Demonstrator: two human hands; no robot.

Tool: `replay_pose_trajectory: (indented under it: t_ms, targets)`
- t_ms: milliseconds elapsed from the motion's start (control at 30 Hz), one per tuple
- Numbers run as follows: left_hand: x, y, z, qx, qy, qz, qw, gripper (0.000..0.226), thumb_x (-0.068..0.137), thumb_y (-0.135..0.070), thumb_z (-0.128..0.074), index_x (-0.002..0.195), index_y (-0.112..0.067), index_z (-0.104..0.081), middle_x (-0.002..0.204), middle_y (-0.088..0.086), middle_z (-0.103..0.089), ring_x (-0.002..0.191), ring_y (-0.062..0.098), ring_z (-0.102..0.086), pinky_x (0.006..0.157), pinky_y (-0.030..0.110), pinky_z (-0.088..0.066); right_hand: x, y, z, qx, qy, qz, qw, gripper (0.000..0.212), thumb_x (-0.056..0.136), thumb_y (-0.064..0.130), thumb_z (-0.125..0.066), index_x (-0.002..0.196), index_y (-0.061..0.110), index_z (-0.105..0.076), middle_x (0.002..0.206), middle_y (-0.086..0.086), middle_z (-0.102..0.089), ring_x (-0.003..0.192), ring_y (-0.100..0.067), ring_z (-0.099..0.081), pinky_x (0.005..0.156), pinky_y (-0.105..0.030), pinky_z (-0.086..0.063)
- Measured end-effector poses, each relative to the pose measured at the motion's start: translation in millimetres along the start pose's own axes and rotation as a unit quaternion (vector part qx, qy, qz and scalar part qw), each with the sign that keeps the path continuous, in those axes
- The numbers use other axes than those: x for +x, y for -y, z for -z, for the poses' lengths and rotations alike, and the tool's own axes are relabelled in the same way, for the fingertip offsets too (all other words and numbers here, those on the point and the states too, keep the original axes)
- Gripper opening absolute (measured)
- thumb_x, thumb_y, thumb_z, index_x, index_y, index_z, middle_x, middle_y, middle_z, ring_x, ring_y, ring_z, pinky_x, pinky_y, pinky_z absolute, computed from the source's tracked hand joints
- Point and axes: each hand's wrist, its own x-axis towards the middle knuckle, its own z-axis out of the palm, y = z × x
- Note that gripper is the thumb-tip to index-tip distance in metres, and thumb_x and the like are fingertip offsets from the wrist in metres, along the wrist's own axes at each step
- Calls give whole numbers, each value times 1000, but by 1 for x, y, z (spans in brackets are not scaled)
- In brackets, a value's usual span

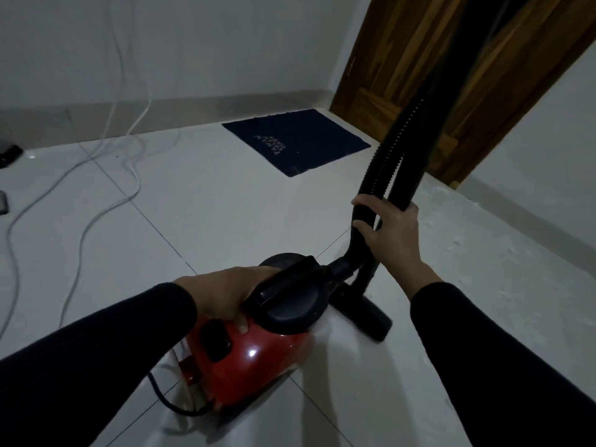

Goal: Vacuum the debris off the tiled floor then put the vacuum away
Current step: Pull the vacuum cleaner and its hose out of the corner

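A red canister vacuum (pixel 258 359) with a black top sits low in the middle of the white tiled floor (pixel 225 221). My left hand (pixel 225 298) grips the black carry handle on top of it. My right hand (pixel 390 233) is curled round the black ribbed hose and the rigid wand together, just above the canister. The hose (pixel 383 162) and wand rise up toward the top right. The black floor nozzle (pixel 364 314) rests on the tiles to the right of the canister. Pale dusty debris (pixel 467 253) speckles the tiles at the right.
A dark blue mat (pixel 296 141) lies by the far wall next to a wooden door (pixel 403 59). White cables (pixel 96 175) snake across the floor at the left. Dark small objects (pixel 9 153) sit at the left edge. The vacuum's black cord (pixel 174 404) trails behind the canister.
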Motion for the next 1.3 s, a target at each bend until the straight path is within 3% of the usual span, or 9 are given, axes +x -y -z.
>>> replay_pose_trajectory:
  t_ms: [133,200,300,400,567,733,900,1067,1300]
  targets:
    - [-8,6,-3,138,-89,-46,985,91,62,-21,-81,141,-26,-36,146,-6,-32,129,16,-36,104,18,-27,0,6,-5,-66,3,56,996,33,79,14,-74,109,27,-70,114,-2,-72,119,-49,-39,86,-55,-41]
    - [-14,15,-10,158,-109,-53,980,85,68,-34,-78,142,-22,-37,148,-3,-29,132,18,-35,104,20,-29,2,9,-8,-99,14,81,992,33,79,14,-74,108,29,-70,111,-3,-73,119,-52,-39,84,-56,-39]
    - [-21,27,-15,106,-87,-47,989,87,74,-38,-74,146,-25,-28,154,-6,-20,139,13,-25,113,24,-25,6,16,-12,-131,37,119,984,35,75,12,-77,105,29,-72,99,-7,-74,120,-56,-40,85,-59,-38]
    - [-24,35,-7,111,-21,-46,993,104,65,-46,-80,148,-29,-20,156,-12,-7,139,6,-15,115,24,-17,8,23,-18,-160,73,160,971,37,72,13,-79,104,30,-73,95,-8,-75,120,-55,-40,87,-60,-36]
    - [-27,36,2,132,34,-27,990,123,52,-29,-89,149,-31,-14,148,-26,2,140,3,-8,111,17,-10,15,35,-20,-202,136,193,950,40,84,21,-71,118,41,-66,108,0,-72,128,-43,-31,97,-53,-26]
    - [-28,36,1,138,33,-29,989,120,55,-23,-88,149,-31,-14,154,-21,3,143,9,-8,109,15,-10,20,40,-16,-211,178,208,938,45,94,27,-58,131,51,-52,120,10,-66,134,-34,-23,100,-46,-20]
    - [-26,37,1,135,38,-32,990,118,51,-23,-89,147,-32,-21,158,-13,0,144,12,-10,117,31,-18,20,41,-16,-204,187,202,939,45,94,27,-58,131,53,-51,120,12,-65,133,-33,-24,98,-45,-21]
    - [-26,39,0,147,20,-43,988,117,53,-23,-89,148,-30,-21,158,-12,-3,141,11,-14,109,19,-14,20,39,-21,-197,188,190,943,47,93,27,-58,131,54,-50,122,12,-65,132,-31,-23,99,-44,-20]
    - [-29,41,-9,193,2,-42,980,115,61,-26,-84,150,-20,-12,159,-9,2,144,12,-11,115,19,-14,17,37,-26,-184,187,181,948,48,92,25,-60,131,53,-52,120,10,-66,130,-32,-25,98,-43,-20]
